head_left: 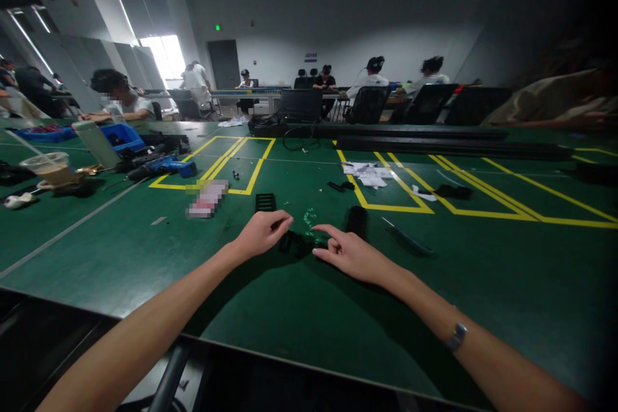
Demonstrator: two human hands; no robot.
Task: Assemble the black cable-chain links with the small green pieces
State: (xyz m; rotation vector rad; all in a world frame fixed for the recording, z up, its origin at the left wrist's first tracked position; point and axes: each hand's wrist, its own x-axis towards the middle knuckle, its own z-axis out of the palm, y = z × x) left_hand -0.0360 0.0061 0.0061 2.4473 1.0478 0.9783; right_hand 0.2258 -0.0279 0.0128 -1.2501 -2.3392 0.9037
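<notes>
My left hand (263,232) is over the green table with its fingertips pinched together; whatever may be between them is too small to make out. Across from it, my right hand (355,256) holds its thumb and index finger apart, with nothing visible between them. Between the two hands lie small shiny pieces (309,215) and a dark part (297,244), partly in shadow. Just beyond my left hand is a black slotted piece (265,202). A black block (356,221) stands behind my right hand, and a slim dark tool (408,238) lies to its right.
A blue power drill (178,166), a green bottle (96,143) and a plastic cup (51,167) occupy the left side. White papers (369,174) lie beyond my right hand. Long black bars (415,145) run across the back. Several people sit farther off.
</notes>
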